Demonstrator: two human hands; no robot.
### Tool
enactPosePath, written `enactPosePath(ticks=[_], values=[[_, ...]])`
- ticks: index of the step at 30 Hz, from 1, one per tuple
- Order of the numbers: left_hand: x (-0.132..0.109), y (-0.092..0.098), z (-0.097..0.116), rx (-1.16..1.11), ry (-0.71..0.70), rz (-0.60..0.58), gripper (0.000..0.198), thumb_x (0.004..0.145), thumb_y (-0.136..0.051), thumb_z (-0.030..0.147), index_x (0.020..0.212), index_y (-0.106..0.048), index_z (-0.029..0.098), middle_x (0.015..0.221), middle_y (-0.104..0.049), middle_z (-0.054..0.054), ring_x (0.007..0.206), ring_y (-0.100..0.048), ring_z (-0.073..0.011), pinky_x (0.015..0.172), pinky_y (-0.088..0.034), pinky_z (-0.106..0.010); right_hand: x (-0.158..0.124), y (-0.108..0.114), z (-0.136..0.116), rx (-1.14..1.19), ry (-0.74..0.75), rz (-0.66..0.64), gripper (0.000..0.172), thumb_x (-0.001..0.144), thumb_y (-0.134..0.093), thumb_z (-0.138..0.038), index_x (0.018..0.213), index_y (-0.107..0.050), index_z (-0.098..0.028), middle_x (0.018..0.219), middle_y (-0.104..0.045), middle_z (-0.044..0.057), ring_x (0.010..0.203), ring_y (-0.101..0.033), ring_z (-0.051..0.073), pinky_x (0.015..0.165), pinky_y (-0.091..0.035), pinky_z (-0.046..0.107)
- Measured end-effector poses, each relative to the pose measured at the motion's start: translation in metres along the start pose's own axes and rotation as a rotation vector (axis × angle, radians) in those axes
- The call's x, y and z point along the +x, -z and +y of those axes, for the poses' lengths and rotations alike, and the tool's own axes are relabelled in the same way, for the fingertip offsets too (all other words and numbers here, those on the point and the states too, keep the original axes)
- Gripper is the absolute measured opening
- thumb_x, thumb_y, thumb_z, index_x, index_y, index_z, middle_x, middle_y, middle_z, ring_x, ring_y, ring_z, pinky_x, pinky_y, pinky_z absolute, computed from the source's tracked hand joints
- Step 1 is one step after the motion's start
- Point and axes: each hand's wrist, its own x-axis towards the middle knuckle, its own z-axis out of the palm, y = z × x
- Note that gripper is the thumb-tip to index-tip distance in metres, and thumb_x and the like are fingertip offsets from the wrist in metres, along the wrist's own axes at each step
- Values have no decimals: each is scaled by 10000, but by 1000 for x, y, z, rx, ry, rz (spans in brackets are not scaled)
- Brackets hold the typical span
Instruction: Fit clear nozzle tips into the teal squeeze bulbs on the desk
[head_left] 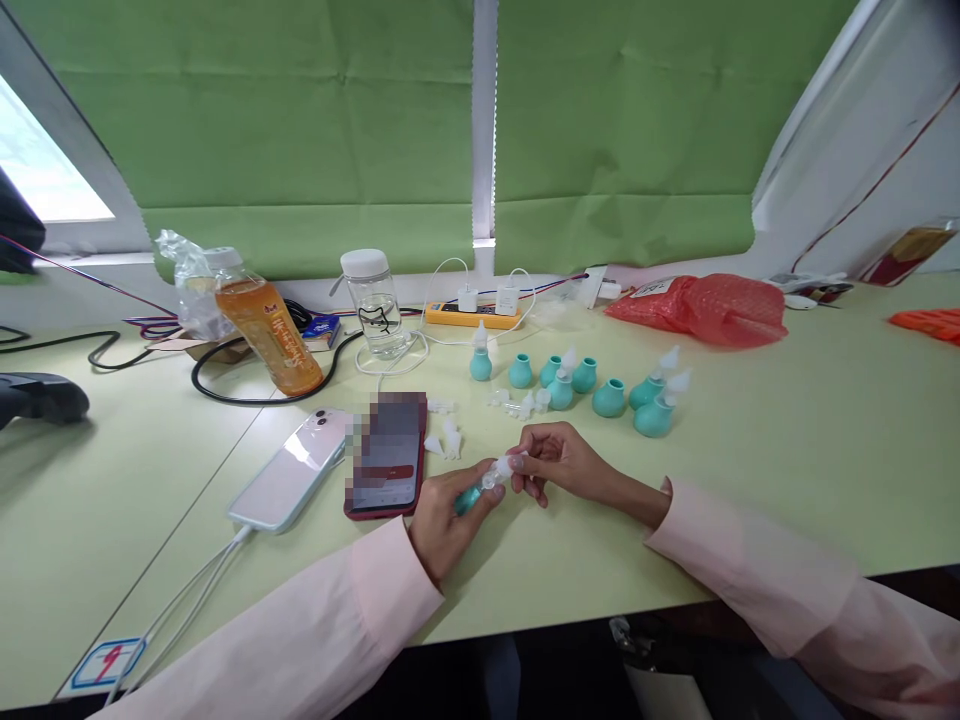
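Note:
My left hand [442,520] is closed around a small teal rubber bulb [468,497] held just above the table. My right hand [559,462] pinches the clear plastic tip [501,470] at the bulb's mouth. Both hands meet near the table's front edge, right of a red phone [390,455]. Beyond them lie several loose clear tips [448,440] and a row of several teal bulbs [609,397], some with tips fitted.
A white phone [289,472] lies face down on a cable beside the red one. Behind stand an orange drink bottle [266,325], a clear jar [375,305], a yellow power strip [471,315] and a red plastic bag [701,308]. Black cables run at left.

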Motion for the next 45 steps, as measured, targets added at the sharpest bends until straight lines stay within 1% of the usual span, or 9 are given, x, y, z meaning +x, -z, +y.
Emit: enactPosePath(ticks=[7, 12, 17, 21, 24, 29, 36, 40, 45], values=[[-5, -3, -11, 319, -175, 24, 308, 806, -413, 277, 1039, -546, 127, 648, -566, -56, 608, -527, -158, 559, -406, -253, 0, 3, 0, 12, -81, -83, 350, 584, -659, -399, 574, -438, -129, 515, -592, 9, 366, -500, 77, 326, -441, 194], [-8, -4, -14, 333, -255, 76, 313, 802, -425, 239, 1079, -509, 119, 736, -588, -84, 662, -540, -166, 586, -417, -266, -2, -3, 5, 80, -58, -72, 313, 622, -639, -377, 581, -448, -133, 539, -611, 19, 386, -514, 87, 337, -442, 205], [-5, -5, -11, 236, -184, 79, 326, 804, -436, 234, 1121, -469, 165, 866, -603, -76, 792, -554, -177, 711, -432, -295, -2, -13, -2, -19, 57, 154, 296, 612, -641, -381, 547, -500, -129, 480, -561, 0, 346, -457, 63, 328, -391, 191], [-2, -3, -5, 266, -250, 233, 553, 758, -503, 244, 1254, -262, 197, 1185, -437, -126, 1094, -388, -245, 879, -341, -426, 11, -7, -29, -197, 256, 459, 301, 589, -646, -404, 523, -503, -148, 404, -457, -37, 334, -377, 48, 317, -312, 187], [-3, -2, -3, 280, -291, 301, 461, 753, -482, 192, 1189, -334, 183, 1168, -404, -134, 1107, -361, -243, 888, -325, -437, 31, 5, -44, -367, 414, 602, 292, 612, -624, -389, 508, -479, -158, 444, -448, -31, 388, -379, 55, 370, -325, 199], [-4, -5, -7, 255, -394, 91, 149, 758, -406, 119, 819, -537, 154, 788, -517, -74, 757, -506, -159, 663, -430, -289, 64, 17, -35, -727, 427, 447, 220, 653, -569, -332, 555, -520, -141, 495, -474, -19, 459, -403, 70, 451, -338, 205], [-2, -7, -9, 295, -378, 21, 175, 760, -370, 122, 804, -537, 151, 749, -537, -70, 702, -515, -146, 624, -433, -264, 74, 20, -33, -1080, 402, 479, 174, 685, -517, -311, 643, -556, -147, 473, -447, -32, 440, -384, 71, 460, -299, 203], [-3, -7, -7, 334, -391, -40, 177, 750, -371, 111, 795, -539, 146, 730, -547, -70, 677, -516, -145, 597, -432, -258, 60, 14, -34, -1299, 625, 570, 239, 758, -439, -312, 879, -546, -135, 575, -500, 6, 511, -435, 97, 515, -315, 226], [-4, -8, -7, 373, -422, -64, 188, 753, -362, 115, 795, -541, 154, 701, -558, -60, 638, -524, -137, 575, -432, -250, 53, -12, -22, -1669, 715, 43, 236, 820, -308, -179, 818, -542, -150, 719, -533, 54, 586, -470, 119, 492, -261, 246]])
